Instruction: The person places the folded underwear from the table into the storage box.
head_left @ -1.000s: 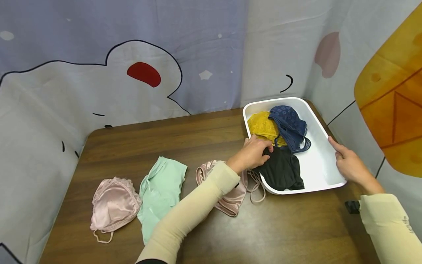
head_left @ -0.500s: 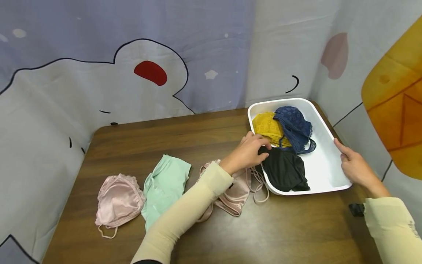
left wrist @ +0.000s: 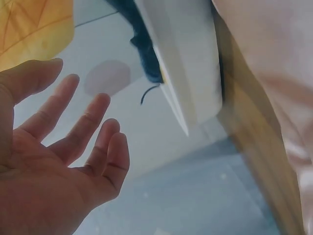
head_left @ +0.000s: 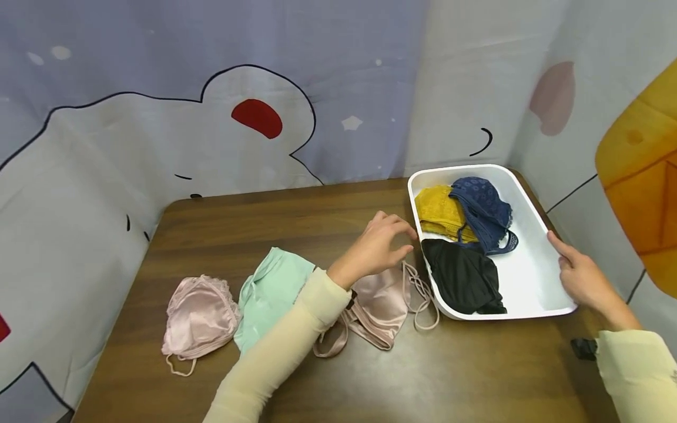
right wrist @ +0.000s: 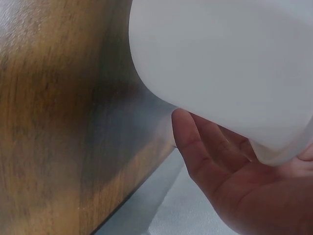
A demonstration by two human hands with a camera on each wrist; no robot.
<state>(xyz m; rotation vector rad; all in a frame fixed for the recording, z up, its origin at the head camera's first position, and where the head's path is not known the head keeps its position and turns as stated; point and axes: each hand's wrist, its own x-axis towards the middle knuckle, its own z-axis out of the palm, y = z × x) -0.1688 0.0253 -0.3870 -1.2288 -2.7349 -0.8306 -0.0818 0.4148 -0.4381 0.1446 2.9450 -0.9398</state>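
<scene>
My left hand [head_left: 372,244] hovers just left of a white plastic bin [head_left: 534,308], fingers spread and slightly bent, with nothing in them. Below it on the table lies a pink satin bra [head_left: 383,296] with thin straps, partly hidden by hand and forearm. The right hand [head_left: 589,282] holds the bin's right side at the rim; in the right wrist view its fingers [right wrist: 188,134] press against the outer wall. Inside the bin, a yellow lace bra [head_left: 439,211] and a navy lace bra [head_left: 481,208] overlap at the back. A folded black garment [head_left: 462,276] fills the front left.
A mint green garment [head_left: 275,288] lies left of the satin bra, partly behind the left forearm. Farther left is a pale pink lace-edged bra [head_left: 201,317]. Printed curtains [head_left: 359,88] hang behind the wooden table [head_left: 449,376] and along its sides.
My left hand has drawn back leftward from over the bin's left rim, leaving the black garment in the bin. The right hand keeps its hold. The head view has shifted slightly.
</scene>
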